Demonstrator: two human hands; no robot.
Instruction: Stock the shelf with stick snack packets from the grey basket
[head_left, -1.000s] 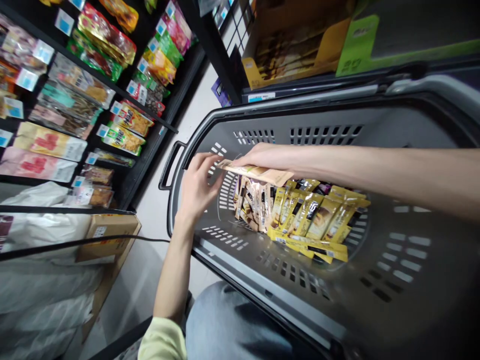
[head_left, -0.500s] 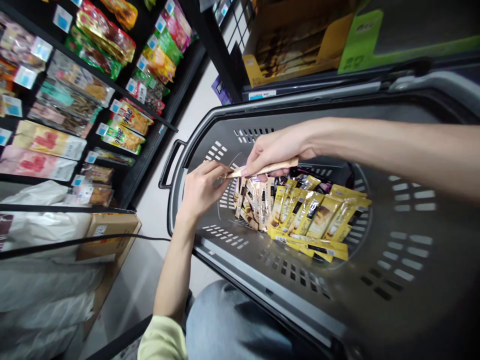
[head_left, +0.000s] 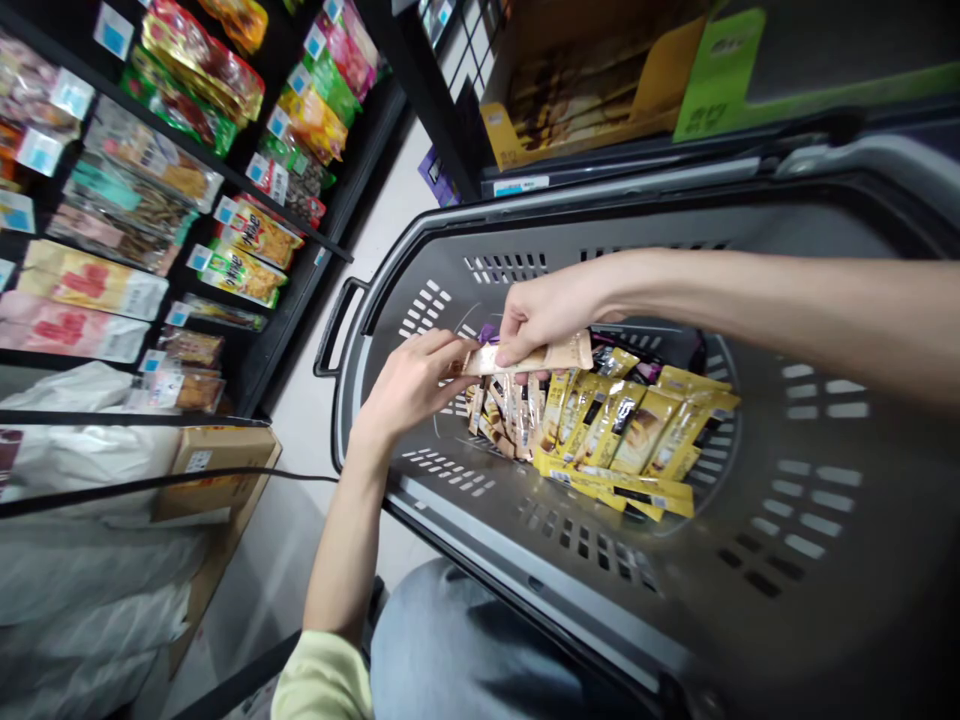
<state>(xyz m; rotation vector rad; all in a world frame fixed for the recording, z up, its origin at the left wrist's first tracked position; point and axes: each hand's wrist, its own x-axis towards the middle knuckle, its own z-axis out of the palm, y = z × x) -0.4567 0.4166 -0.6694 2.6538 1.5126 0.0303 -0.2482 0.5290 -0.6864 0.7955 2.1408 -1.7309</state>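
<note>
A long beige snack packet (head_left: 564, 352) is stretched between my two hands, above the inside of a grey shopping basket (head_left: 615, 600). My left hand (head_left: 416, 385) pinches its left end. Closed on its middle, my right hand (head_left: 547, 315) has the thumb on top and fingers underneath. Below lie several yellow snack packets (head_left: 634, 425), some side by side and some crosswise at the near side. Brown-beige packets (head_left: 514, 410) sit to their left, partly under my hands. Dark purple packaging (head_left: 675, 350) shows behind the yellow ones.
Shelves (head_left: 300, 300) with bagged snacks stand at the left. Beyond the basket are an open yellow display box (head_left: 510, 140) and a green box (head_left: 720, 80). A cardboard box (head_left: 225, 460) and white plastic bags (head_left: 82, 580) are at lower left. My knee (head_left: 457, 650) is beside the basket.
The beige packet has turned from edge-on so its broad face shows, and it sits slightly lower. Both hands still grip it. My right wrist has dropped a little.
</note>
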